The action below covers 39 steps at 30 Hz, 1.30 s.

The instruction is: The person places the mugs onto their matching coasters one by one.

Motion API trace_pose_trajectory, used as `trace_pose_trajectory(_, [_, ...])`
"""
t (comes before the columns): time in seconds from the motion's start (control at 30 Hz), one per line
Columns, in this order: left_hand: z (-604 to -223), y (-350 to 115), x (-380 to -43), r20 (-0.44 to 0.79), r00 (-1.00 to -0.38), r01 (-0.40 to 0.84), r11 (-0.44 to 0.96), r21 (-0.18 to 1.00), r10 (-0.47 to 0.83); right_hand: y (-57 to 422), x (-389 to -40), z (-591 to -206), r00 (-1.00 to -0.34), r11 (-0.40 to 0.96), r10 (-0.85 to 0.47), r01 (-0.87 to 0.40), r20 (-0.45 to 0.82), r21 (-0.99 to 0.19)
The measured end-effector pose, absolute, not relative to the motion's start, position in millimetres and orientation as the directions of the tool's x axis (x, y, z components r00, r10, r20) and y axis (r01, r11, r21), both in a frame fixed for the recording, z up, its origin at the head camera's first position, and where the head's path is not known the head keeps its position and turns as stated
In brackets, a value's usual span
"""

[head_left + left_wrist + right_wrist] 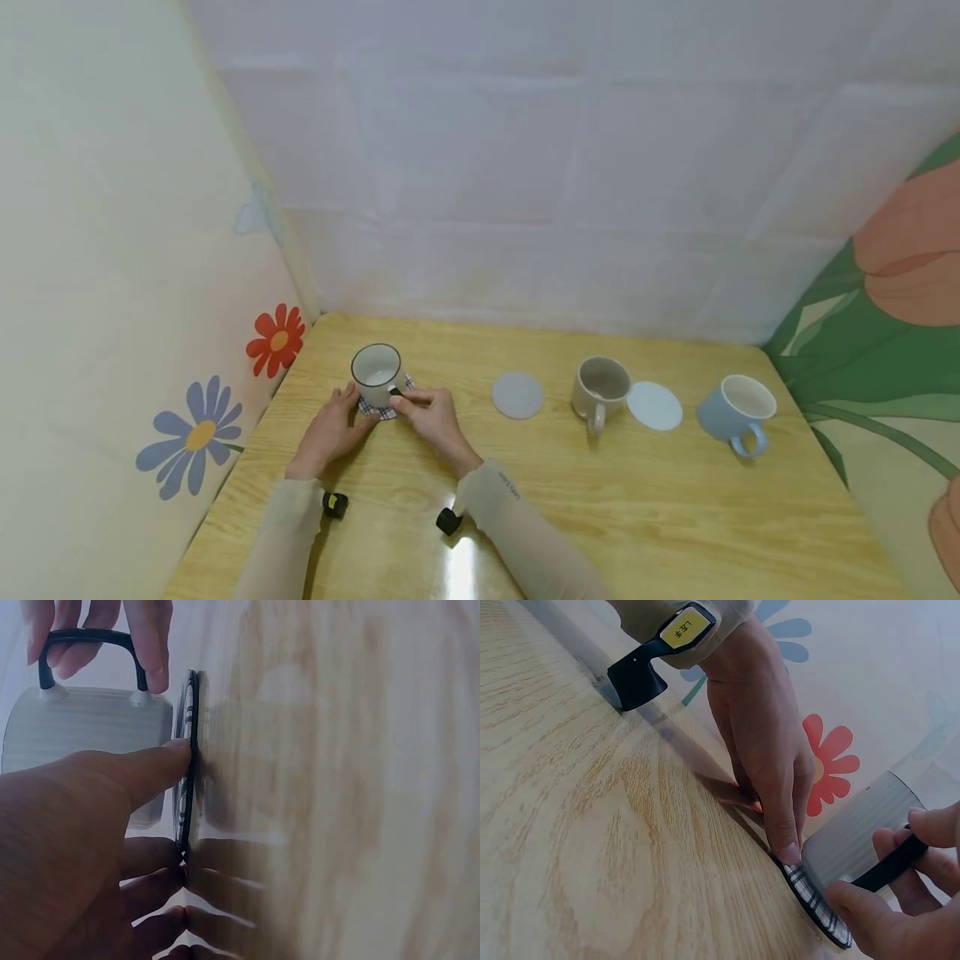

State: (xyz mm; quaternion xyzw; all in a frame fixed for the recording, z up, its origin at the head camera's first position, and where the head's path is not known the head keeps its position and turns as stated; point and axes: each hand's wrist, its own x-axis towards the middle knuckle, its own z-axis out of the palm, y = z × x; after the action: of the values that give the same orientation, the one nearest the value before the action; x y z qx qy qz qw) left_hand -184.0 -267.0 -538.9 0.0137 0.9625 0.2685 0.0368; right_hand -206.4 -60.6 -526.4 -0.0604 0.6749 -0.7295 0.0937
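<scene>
A white mug [377,377] with a dark rim and ribbed sides stands upright on a black-and-white plaid coaster [387,412] at the table's left. My right hand [435,419] grips its black handle [90,634], fingers through the loop. From the left, my left hand [333,432] touches the coaster: in the left wrist view its thumb [161,766] lies at the coaster's edge, and the other fingers reach down to the table beside it, fairly straight. The right wrist view shows the left thumb [784,836] on the coaster close to the mug's base.
Right of my hands lie a grey round coaster [517,395] and a pale blue round coaster [655,406]. Between them stands a beige mug [600,387], and a light blue mug [735,408] is farther right. White cloth [525,167] hangs behind the wooden table [675,517].
</scene>
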Motion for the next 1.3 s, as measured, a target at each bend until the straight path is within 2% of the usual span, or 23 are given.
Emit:
trace_pose_trajectory(0.2, [-540.4, -265.6, -182.2, -0.071, -0.997, -0.002, 0.851, 0.525, 0.041, -59.2, -204.5, -528.1, -0.972, -0.078, -0.225, 0.09, -0.071, -0.993])
trace_pose_trajectory(0.7, [-540.9, -266.1, -184.3, -0.054, -0.998, 0.008, 0.858, 0.513, 0.042, -61.8, -205.1, -525.6, -0.979, -0.036, -0.195, 0.072, -0.064, -0.997])
trace_pose_trajectory(1.3, [-540.5, -266.6, -183.0, -0.061, -0.997, 0.006, 0.856, 0.518, 0.044, -61.6, -210.2, -523.7, -0.957, -0.054, -0.268, 0.133, -0.114, -0.99])
